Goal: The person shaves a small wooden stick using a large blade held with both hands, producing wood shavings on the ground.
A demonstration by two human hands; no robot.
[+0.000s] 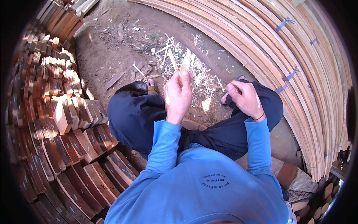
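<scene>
My left hand (177, 95) is closed around a pale piece of wood (185, 62), which points away from me between my knees. Its lower end is hidden in my fingers. To the right, my right hand (245, 99) pinches a thin, brownish, stick-like piece (215, 86) that juts out leftward; whether it is a wood sliver or a slim blade cannot be made out. The two hands are apart, and the thin piece does not touch the wood. Below and beyond them, a heap of pale wood shavings (201, 74) lies on the ground.
Stacked short boards (74, 149) rise close on my left. Long bent wooden strips (261, 44), tied with bluish bands (290, 74), curve along the right. The dirt floor (108, 44) carries scattered chips and splinters. My knees in dark trousers (130, 112) flank the shavings.
</scene>
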